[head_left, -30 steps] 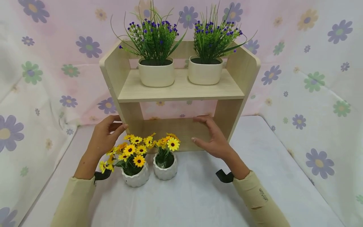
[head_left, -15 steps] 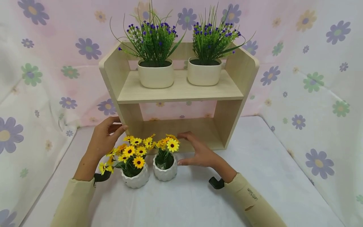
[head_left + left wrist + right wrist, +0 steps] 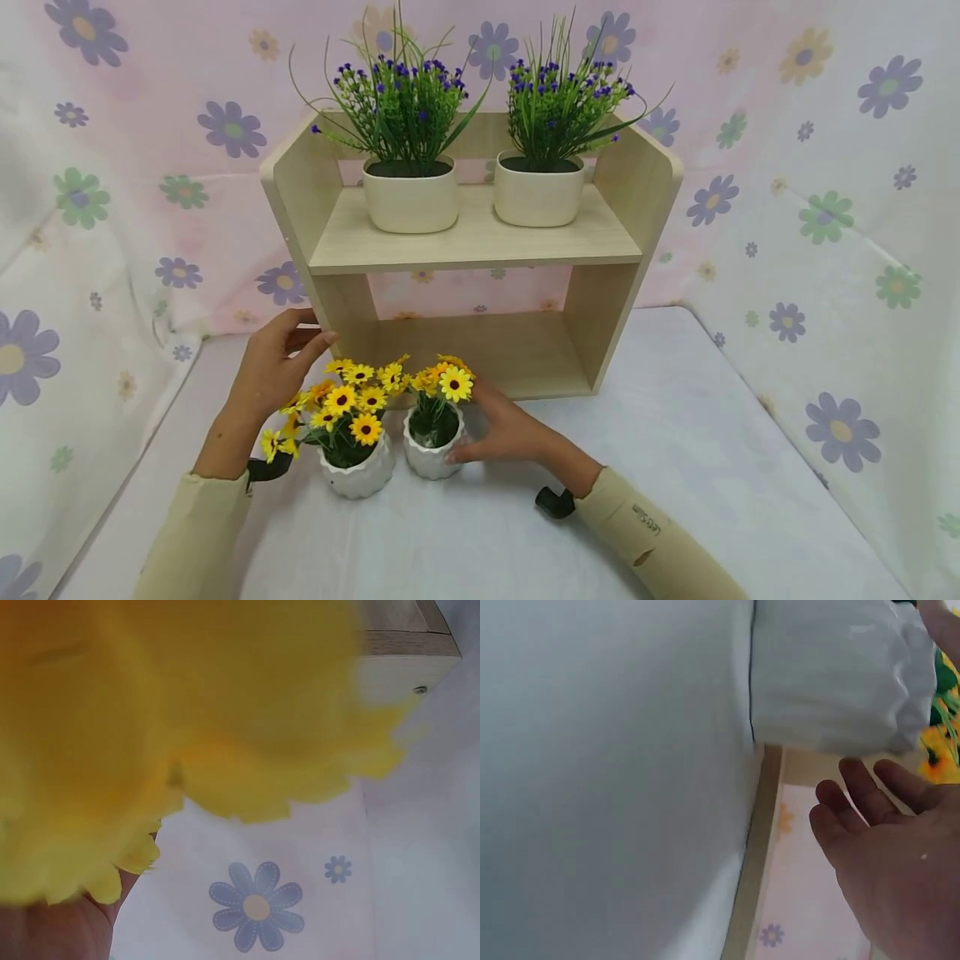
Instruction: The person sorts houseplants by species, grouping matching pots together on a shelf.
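Note:
In the head view two white scalloped flowerpots with yellow flowers stand on the white-covered table. My right hand [image 3: 502,429] is around the right side of the smaller pot [image 3: 431,450], thumb at its near side. The right wrist view shows my fingers [image 3: 866,799] close under that pot [image 3: 832,675], with a narrow gap. The larger pot [image 3: 360,475] stands just left of it. My left hand [image 3: 273,358] is beside the shelf's left panel, thumb by its front edge. Yellow flowers [image 3: 247,712] cover most of that hand in the left wrist view.
A two-tier wooden shelf [image 3: 472,250] stands behind the pots. Its upper board bears two cream planters, left [image 3: 412,200] and right [image 3: 538,196], with purple flowers. Flower-printed cloth [image 3: 817,333] hangs on the sides and at the back.
My right hand has moved left and toward me, from in front of the shelf's lower opening to the smaller pot. The left hand has stayed by the panel. Both flowerpots stand where they were.

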`<move>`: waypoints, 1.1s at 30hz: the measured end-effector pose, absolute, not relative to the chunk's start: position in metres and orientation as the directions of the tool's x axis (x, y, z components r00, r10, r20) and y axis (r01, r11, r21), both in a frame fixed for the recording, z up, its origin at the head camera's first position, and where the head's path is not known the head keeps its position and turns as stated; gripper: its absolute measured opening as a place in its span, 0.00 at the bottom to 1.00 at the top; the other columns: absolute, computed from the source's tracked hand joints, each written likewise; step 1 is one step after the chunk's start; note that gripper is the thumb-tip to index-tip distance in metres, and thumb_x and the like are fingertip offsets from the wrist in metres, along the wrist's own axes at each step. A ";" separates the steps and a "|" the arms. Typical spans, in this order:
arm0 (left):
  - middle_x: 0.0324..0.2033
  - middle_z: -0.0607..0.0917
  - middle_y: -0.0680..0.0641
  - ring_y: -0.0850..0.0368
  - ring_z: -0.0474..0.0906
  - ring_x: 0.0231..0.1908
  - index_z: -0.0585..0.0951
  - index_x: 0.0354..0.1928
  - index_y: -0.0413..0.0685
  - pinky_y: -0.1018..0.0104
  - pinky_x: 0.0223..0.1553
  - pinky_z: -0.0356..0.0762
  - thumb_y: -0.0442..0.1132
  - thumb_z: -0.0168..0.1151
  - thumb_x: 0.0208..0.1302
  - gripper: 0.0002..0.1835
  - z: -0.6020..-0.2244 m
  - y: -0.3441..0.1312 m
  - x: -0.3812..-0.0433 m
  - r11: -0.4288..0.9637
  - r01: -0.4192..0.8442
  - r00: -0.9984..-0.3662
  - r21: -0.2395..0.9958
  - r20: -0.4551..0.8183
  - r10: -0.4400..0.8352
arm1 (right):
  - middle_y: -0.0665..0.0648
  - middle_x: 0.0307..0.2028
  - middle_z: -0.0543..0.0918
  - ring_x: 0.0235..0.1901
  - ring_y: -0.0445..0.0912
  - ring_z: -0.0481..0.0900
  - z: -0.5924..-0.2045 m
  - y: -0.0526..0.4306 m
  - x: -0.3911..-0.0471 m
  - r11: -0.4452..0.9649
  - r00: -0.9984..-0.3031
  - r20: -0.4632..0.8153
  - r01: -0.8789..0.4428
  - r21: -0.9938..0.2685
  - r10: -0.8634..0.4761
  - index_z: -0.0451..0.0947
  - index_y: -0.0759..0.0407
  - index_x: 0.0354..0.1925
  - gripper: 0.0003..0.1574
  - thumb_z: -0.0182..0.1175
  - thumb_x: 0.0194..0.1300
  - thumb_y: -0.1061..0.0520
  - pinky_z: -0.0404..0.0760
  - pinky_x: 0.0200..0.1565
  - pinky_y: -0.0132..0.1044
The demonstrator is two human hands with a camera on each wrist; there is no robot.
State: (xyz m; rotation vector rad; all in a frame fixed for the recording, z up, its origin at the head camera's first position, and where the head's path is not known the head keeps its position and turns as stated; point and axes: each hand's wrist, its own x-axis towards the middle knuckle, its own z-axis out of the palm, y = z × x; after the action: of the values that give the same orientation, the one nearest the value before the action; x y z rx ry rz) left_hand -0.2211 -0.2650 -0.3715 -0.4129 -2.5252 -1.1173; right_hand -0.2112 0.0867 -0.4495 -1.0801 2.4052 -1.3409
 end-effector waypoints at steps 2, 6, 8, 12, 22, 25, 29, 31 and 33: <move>0.65 0.82 0.39 0.37 0.84 0.60 0.75 0.73 0.46 0.72 0.59 0.79 0.45 0.63 0.79 0.26 -0.372 -0.265 -0.222 0.648 0.392 -0.899 0.654 0.421 0.119 | 0.41 0.83 0.52 0.82 0.41 0.51 -0.452 0.083 -0.210 0.291 -0.706 0.196 -0.507 -0.811 -0.681 0.44 0.36 0.85 0.76 0.85 0.55 0.47 0.59 0.80 0.53; 0.65 0.82 0.40 0.38 0.84 0.60 0.75 0.73 0.46 0.86 0.55 0.72 0.46 0.63 0.79 0.26 -0.374 -0.265 -0.223 0.646 0.384 -0.903 0.660 0.415 0.113 | 0.40 0.81 0.56 0.80 0.39 0.56 -0.458 0.075 -0.207 0.263 -0.694 0.215 -0.514 -0.817 -0.687 0.45 0.35 0.84 0.73 0.84 0.57 0.46 0.63 0.79 0.48; 0.65 0.82 0.40 0.38 0.84 0.60 0.75 0.72 0.46 0.89 0.54 0.69 0.47 0.62 0.79 0.26 -0.374 -0.265 -0.223 0.646 0.382 -0.903 0.661 0.414 0.111 | 0.41 0.80 0.59 0.79 0.38 0.58 -0.460 0.073 -0.206 0.270 -0.699 0.216 -0.514 -0.814 -0.681 0.48 0.35 0.83 0.71 0.83 0.57 0.46 0.64 0.78 0.46; 0.64 0.82 0.40 0.37 0.84 0.60 0.75 0.72 0.45 0.88 0.55 0.71 0.46 0.63 0.79 0.25 -0.374 -0.265 -0.222 0.643 0.390 -0.900 0.659 0.420 0.115 | 0.42 0.79 0.62 0.78 0.39 0.60 -0.459 0.072 -0.204 0.274 -0.704 0.224 -0.521 -0.808 -0.674 0.50 0.37 0.83 0.68 0.83 0.58 0.46 0.65 0.78 0.46; 0.64 0.82 0.39 0.36 0.85 0.59 0.75 0.73 0.47 0.87 0.54 0.73 0.44 0.64 0.78 0.26 -0.372 -0.265 -0.221 0.628 0.419 -0.888 0.656 0.439 0.134 | 0.44 0.77 0.65 0.76 0.40 0.64 -0.457 0.072 -0.202 0.292 -0.708 0.229 -0.533 -0.794 -0.668 0.53 0.41 0.83 0.66 0.83 0.58 0.46 0.68 0.76 0.45; 0.63 0.82 0.38 0.35 0.84 0.59 0.75 0.72 0.46 0.86 0.55 0.73 0.44 0.63 0.79 0.25 -0.373 -0.265 -0.221 0.628 0.420 -0.888 0.655 0.439 0.136 | 0.43 0.75 0.68 0.74 0.39 0.67 -0.457 0.072 -0.201 0.299 -0.715 0.211 -0.515 -0.803 -0.666 0.56 0.42 0.82 0.64 0.82 0.58 0.47 0.71 0.74 0.42; 0.63 0.82 0.38 0.36 0.84 0.59 0.75 0.72 0.45 0.71 0.59 0.80 0.45 0.63 0.79 0.25 -0.373 -0.265 -0.221 0.638 0.409 -0.893 0.652 0.429 0.134 | 0.42 0.73 0.71 0.72 0.38 0.70 -0.457 0.072 -0.200 0.293 -0.724 0.192 -0.486 -0.823 -0.662 0.60 0.42 0.80 0.60 0.82 0.59 0.47 0.75 0.71 0.38; 0.64 0.82 0.38 0.35 0.84 0.59 0.75 0.72 0.44 0.59 0.60 0.81 0.45 0.63 0.79 0.25 -0.373 -0.265 -0.222 0.642 0.406 -0.895 0.651 0.426 0.134 | 0.42 0.73 0.71 0.72 0.38 0.71 -0.456 0.072 -0.200 0.286 -0.726 0.191 -0.479 -0.830 -0.661 0.60 0.42 0.80 0.60 0.82 0.59 0.48 0.75 0.70 0.37; 0.64 0.82 0.37 0.35 0.84 0.60 0.75 0.72 0.44 0.49 0.60 0.80 0.45 0.62 0.79 0.25 -0.373 -0.265 -0.222 0.644 0.403 -0.896 0.650 0.423 0.133 | 0.42 0.73 0.72 0.72 0.38 0.71 -0.456 0.072 -0.200 0.282 -0.726 0.191 -0.477 -0.832 -0.661 0.61 0.43 0.80 0.59 0.82 0.59 0.49 0.75 0.70 0.37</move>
State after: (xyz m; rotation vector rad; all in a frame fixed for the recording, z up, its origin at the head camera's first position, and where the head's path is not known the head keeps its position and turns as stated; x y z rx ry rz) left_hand -0.2218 -0.2648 -0.3732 -0.4276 -2.5284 -1.1188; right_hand -0.1995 0.0721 -0.4562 -1.0605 2.3559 -1.4233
